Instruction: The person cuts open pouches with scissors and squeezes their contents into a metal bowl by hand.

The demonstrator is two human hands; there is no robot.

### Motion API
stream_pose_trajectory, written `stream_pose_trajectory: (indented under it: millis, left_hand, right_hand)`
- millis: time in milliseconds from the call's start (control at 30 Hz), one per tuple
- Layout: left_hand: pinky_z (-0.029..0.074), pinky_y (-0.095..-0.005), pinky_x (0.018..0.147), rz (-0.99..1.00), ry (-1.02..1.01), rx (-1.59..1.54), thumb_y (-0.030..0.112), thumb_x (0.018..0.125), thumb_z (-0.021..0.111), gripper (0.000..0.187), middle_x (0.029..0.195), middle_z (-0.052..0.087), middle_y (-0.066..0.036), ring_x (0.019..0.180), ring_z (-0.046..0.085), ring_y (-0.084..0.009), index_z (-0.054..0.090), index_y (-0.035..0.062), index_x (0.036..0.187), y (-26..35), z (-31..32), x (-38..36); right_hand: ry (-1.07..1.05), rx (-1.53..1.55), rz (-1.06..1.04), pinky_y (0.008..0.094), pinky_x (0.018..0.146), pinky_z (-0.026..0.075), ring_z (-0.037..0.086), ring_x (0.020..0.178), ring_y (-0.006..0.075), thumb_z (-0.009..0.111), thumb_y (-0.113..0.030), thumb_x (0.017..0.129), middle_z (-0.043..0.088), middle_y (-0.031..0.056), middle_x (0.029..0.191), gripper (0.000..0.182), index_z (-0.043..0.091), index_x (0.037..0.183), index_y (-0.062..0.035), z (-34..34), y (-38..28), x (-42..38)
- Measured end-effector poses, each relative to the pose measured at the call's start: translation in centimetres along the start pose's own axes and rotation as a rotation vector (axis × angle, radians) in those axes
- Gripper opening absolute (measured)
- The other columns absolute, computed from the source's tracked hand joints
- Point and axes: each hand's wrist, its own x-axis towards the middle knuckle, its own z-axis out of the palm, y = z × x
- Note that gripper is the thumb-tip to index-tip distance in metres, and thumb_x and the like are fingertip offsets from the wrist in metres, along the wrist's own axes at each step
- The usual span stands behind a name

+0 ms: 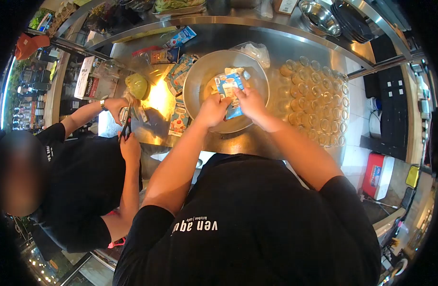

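You stand at a stainless steel counter [257,143] in a crowded kitchen, with shelves of bowls and dark plates behind it. At your far left a co-worker in a black shirt works at the same counter: one hand [115,106] with a wristwatch reaches toward a small carton [125,114], the other hand [129,145] appears to hold dark scissors [127,129] just under it. Beyond them sits a pale green bag [137,86], and empty blue-and-white cartons [180,74] lie scattered toward the middle.

In front of you is a large metal bowl [200,71]. Your left hand [213,110] and right hand [251,102] are close together over it, both clamped on one blue milk carton [230,88]. The carton lies straight ahead of you, above the bowl's middle, its long axis running away from you and tilted a little to the right. Your left hand grips its near lower edge; your right hand holds its right side, a bit farther up, so both are equally on it. Whether it is pouring, you cannot tell from here.

To your right, rows of small glass jars [314,95] stand packed together on the counter, just beside the bowl.
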Motion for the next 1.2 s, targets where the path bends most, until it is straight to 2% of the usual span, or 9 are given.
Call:
stream_pose_trajectory:
  millis: [133, 433, 567, 667, 733, 833, 1000, 1067, 1200]
  left_hand:
    - [0.047, -0.0327, 0.057, -0.215, -0.068, -0.327, 0.029, 0.103, 0.065, 0.029, 0.081, 0.068, -0.003, 0.066, 0.060, -0.0121, 0.072, 0.0014, 0.097, -0.5, 0.7, 0.6]
    - [0.049, -0.0399, 0.063, -0.407, 0.241, -0.246, 0.036, 0.101, 0.066, 0.044, 0.077, 0.069, -0.014, 0.069, 0.062, -0.0196, 0.073, -0.0075, 0.095, -1.0, 2.9, 2.7]
    - [0.050, -0.0408, 0.065, -0.281, 0.106, -0.479, 0.036, 0.100, 0.067, 0.044, 0.079, 0.070, -0.015, 0.070, 0.063, -0.0212, 0.070, -0.0079, 0.101, -3.6, 2.4, 3.7]
    - [0.053, -0.0459, 0.069, -0.043, 0.043, -0.271, 0.032, 0.098, 0.068, 0.041, 0.084, 0.072, -0.022, 0.073, 0.069, -0.0321, 0.067, -0.0081, 0.103, -3.8, 2.4, 2.2]
    - [0.055, -0.0524, 0.076, 0.239, 0.248, 0.371, 0.029, 0.096, 0.067, 0.036, 0.088, 0.072, -0.029, 0.081, 0.071, -0.0455, 0.067, -0.0069, 0.101, -1.2, 2.1, 0.6]
    - [0.054, -0.0565, 0.082, 0.078, 0.271, 0.406, 0.027, 0.096, 0.065, 0.034, 0.093, 0.070, -0.033, 0.090, 0.069, -0.0503, 0.067, -0.0058, 0.102, 0.7, 2.1, -0.3]
    - [0.054, -0.0504, 0.079, 0.097, 0.259, 0.226, 0.030, 0.097, 0.065, 0.039, 0.089, 0.071, -0.029, 0.086, 0.071, -0.0445, 0.067, -0.0073, 0.105, -0.5, 1.0, 0.2]
    - [0.054, -0.0481, 0.078, 0.073, 0.218, 0.036, 0.031, 0.097, 0.066, 0.040, 0.088, 0.072, -0.027, 0.085, 0.072, -0.0415, 0.067, -0.0076, 0.107, -1.4, 0.8, 0.5]
    - [0.054, -0.0430, 0.076, -0.264, 0.097, -0.293, 0.036, 0.100, 0.065, 0.041, 0.090, 0.073, -0.018, 0.084, 0.071, -0.0282, 0.070, -0.0038, 0.109, -2.7, 1.3, 1.7]
  right_hand:
    - [-0.007, 0.070, -0.040, 0.0496, 0.075, 0.052, 0.069, 0.084, 0.0439, 0.057, -0.034, 0.104, 0.070, 0.0254, 0.088, 0.038, 0.071, 0.099, 0.0004, 0.2, -0.6, -1.4]
    - [0.134, -0.041, -0.156, 0.0544, 0.074, 0.050, 0.066, 0.081, 0.0470, 0.058, -0.025, 0.103, 0.067, 0.0266, 0.080, 0.031, 0.067, 0.090, 0.0006, 1.6, -1.3, -3.3]
    - [0.073, 0.018, -0.096, 0.0529, 0.072, 0.050, 0.067, 0.079, 0.0453, 0.058, -0.027, 0.103, 0.067, 0.0251, 0.078, 0.032, 0.068, 0.089, -0.0002, 0.9, -0.3, -2.6]
    - [-0.013, 0.200, 0.182, 0.0486, 0.067, 0.049, 0.068, 0.072, 0.0366, 0.061, -0.032, 0.103, 0.067, 0.0178, 0.071, 0.037, 0.068, 0.088, 0.0010, 1.3, 1.5, -1.0]
    - [-0.093, 0.270, 0.334, 0.0468, 0.065, 0.049, 0.068, 0.071, 0.0324, 0.062, -0.033, 0.103, 0.068, 0.0155, 0.072, 0.039, 0.068, 0.087, 0.0024, 0.5, -0.2, -1.0]
    - [-0.181, 0.503, 0.528, 0.0431, 0.062, 0.050, 0.068, 0.070, 0.0247, 0.064, -0.035, 0.102, 0.069, 0.0122, 0.076, 0.042, 0.069, 0.089, 0.0044, 1.0, -0.5, 0.4]
    - [-0.196, 0.457, 0.507, 0.0397, 0.057, 0.053, 0.068, 0.066, 0.0193, 0.064, -0.029, 0.102, 0.071, 0.0128, 0.085, 0.033, 0.070, 0.099, 0.0029, 1.6, 0.7, 2.1]
    - [-0.346, 0.841, 0.395, 0.0398, 0.060, 0.056, 0.068, 0.066, 0.0207, 0.063, -0.023, 0.103, 0.072, 0.0121, 0.086, 0.027, 0.070, 0.104, 0.0032, 0.7, 0.9, 1.5]
    - [-0.309, 0.698, 0.353, 0.0384, 0.069, 0.057, 0.071, 0.073, 0.0228, 0.063, -0.020, 0.102, 0.072, 0.0115, 0.083, 0.025, 0.071, 0.100, 0.0036, -0.2, -0.3, 1.4]
